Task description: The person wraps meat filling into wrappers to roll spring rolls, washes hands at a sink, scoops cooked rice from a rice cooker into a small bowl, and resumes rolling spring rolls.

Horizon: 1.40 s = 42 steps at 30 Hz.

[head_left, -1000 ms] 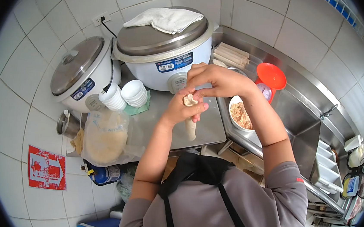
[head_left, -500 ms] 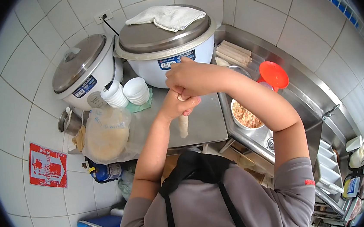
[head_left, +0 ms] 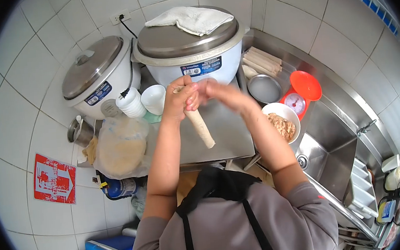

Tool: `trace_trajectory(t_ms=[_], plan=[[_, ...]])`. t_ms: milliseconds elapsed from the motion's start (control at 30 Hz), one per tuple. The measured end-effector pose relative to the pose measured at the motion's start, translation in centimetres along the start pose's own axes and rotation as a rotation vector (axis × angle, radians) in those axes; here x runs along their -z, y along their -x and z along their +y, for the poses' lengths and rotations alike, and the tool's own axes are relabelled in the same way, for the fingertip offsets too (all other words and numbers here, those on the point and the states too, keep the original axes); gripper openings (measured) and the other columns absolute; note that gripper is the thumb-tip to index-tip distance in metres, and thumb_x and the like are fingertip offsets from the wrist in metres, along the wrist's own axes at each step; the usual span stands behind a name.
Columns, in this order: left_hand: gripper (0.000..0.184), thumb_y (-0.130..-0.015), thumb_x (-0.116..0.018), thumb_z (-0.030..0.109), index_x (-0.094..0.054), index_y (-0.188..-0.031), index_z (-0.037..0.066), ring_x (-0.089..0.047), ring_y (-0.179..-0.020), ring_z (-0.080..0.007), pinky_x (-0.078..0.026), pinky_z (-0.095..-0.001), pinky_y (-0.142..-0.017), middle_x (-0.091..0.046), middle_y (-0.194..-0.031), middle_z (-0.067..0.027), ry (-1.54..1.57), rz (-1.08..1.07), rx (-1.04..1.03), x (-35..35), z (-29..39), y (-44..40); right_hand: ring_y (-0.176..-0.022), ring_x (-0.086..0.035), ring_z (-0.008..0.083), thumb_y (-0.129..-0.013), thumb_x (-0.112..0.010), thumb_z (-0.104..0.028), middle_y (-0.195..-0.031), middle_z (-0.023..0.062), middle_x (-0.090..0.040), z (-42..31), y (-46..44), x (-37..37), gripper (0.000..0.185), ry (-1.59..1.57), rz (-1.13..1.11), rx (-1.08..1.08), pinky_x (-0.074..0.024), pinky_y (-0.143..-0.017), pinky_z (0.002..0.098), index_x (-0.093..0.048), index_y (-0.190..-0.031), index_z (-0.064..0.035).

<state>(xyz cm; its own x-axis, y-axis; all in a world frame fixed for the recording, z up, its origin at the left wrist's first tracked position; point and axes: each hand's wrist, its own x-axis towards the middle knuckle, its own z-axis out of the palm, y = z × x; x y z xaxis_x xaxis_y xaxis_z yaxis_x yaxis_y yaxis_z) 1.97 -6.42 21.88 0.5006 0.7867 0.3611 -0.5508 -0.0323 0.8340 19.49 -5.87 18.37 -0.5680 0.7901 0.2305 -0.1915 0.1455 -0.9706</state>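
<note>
A long, pale wrapped roll [head_left: 201, 128] slants down over the metal counter, its upper end inside my left hand [head_left: 178, 100]. The fingers of that hand are wrapped round it. Beside the left fist is my right hand [head_left: 225, 94], smeared by motion; its fingers cannot be made out clearly. To the right, partly behind my right forearm, stands a white bowl [head_left: 288, 110] holding a minced filling [head_left: 281, 126]. Several similar pale rolls [head_left: 263, 62] lie stacked at the back, behind a round metal pan [head_left: 264, 89].
Two rice cookers stand against the tiled wall, the large one [head_left: 194, 61] bearing a white towel [head_left: 195, 19]. Stacked white cups [head_left: 130, 103] and a plastic bag of pale round sheets [head_left: 121, 151] are at left. A red scale [head_left: 302, 92] sits near the sink [head_left: 328, 152].
My right hand has come down from above the left hand to its right side. The roll shows more of its length and tilts further. The metal pan and scale are now uncovered.
</note>
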Motion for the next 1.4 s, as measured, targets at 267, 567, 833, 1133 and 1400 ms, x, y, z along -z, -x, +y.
trace_trajectory(t_ms=[267,567,833,1133,1400], plan=[[0.089,-0.074,-0.035,0.074,-0.040,-0.119,-0.003,-0.042,-0.112,-0.0335,-0.026,-0.0495,-0.100,-0.049,-0.109,-0.0240,0.371,0.100,-0.057,2.9,-0.1,0.2,-0.074,-0.055,0.0129,-0.074,-0.069,-0.020,-0.083,0.0022,-0.059,-2.0,1.9,1.8,0.034,0.700,-0.124,-0.275,-0.0449,-0.066,0.0308,-0.057,-0.101,-0.0049],[0.074,-0.069,-0.065,0.053,-0.048,-0.111,-0.005,-0.053,-0.053,-0.0120,-0.044,-0.0227,-0.046,-0.053,-0.070,-0.0048,0.354,-0.582,0.651,4.1,-6.9,2.3,-0.083,-0.058,0.0195,-0.067,-0.064,-0.011,-0.076,0.0022,-0.060,-9.6,0.5,-2.8,0.019,2.017,-0.414,0.014,-0.0390,-0.078,0.0325,-0.061,-0.086,-0.0128],[0.041,-0.073,-0.071,0.035,-0.053,-0.093,0.004,-0.043,-0.042,-0.0052,-0.035,-0.0196,-0.038,-0.044,-0.054,0.0024,0.148,-0.598,0.445,-0.2,-4.3,1.5,-0.080,-0.056,0.0259,-0.065,-0.067,-0.014,-0.079,0.0058,-0.060,-14.2,1.7,-5.1,0.020,1.774,-0.446,-0.007,-0.0390,-0.078,0.0374,-0.062,-0.082,-0.0060],[0.022,-0.085,-0.059,0.026,-0.053,-0.083,0.005,-0.047,-0.047,-0.0070,-0.039,-0.0218,-0.043,-0.049,-0.056,0.0004,-0.366,0.162,-0.032,-3.8,-3.0,1.2,-0.084,-0.053,0.0226,-0.073,-0.064,-0.010,-0.090,0.0064,-0.059,-10.6,6.0,-4.7,0.020,1.170,0.327,0.612,-0.0404,-0.075,0.0329,-0.063,-0.093,-0.0059],[0.011,-0.077,-0.061,0.012,-0.060,-0.078,0.001,-0.052,-0.057,-0.0107,-0.043,-0.0254,-0.054,-0.059,-0.063,-0.0041,-0.741,0.332,-0.275,-4.7,-3.5,1.3,-0.087,-0.050,0.0243,-0.073,-0.064,-0.015,-0.093,0.0054,-0.057,-7.2,4.9,-7.0,0.022,1.276,0.527,0.618,-0.0377,-0.081,0.0357,-0.062,-0.092,-0.0040]])
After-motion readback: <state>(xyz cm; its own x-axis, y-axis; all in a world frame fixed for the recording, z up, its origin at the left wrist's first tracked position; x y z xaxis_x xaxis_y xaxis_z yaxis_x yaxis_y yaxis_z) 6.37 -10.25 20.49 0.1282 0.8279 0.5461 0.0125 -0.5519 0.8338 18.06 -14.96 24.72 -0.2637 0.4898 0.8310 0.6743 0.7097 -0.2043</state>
